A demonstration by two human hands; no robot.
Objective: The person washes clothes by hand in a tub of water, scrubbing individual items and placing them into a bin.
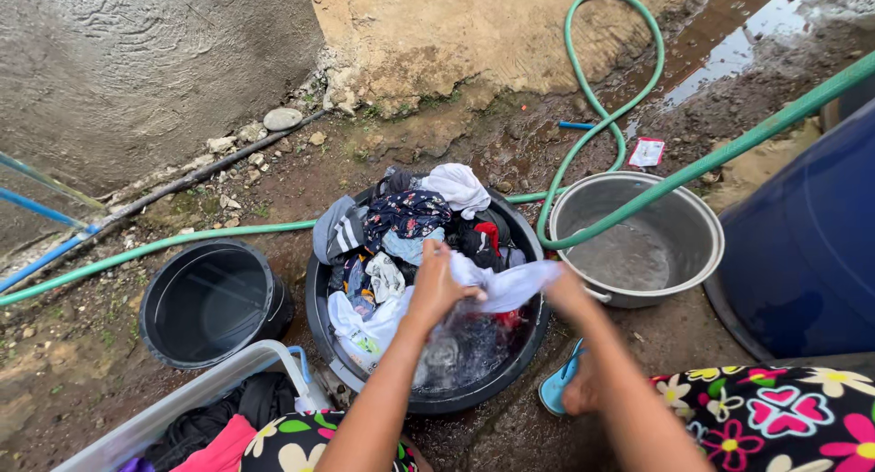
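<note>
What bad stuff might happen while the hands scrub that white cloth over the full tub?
The black tub is heaped high, so clothes such as the white garment at the far rim might slide onto the muddy ground. The left hand and right hand rub the white cloth over soapy water, which may splash out. The green hose loops nearby and could trip someone.

right hand (567, 294): motion-blurred, grip unreadable | white cloth (510, 285): far end blurred | blue barrel (802, 244): cut by right edge | clear plastic bin (182, 404): cut by bottom edge | small packet (646, 151): too small to identify | black wash basin (428, 401): rim mostly hidden under heaped clothes
</note>
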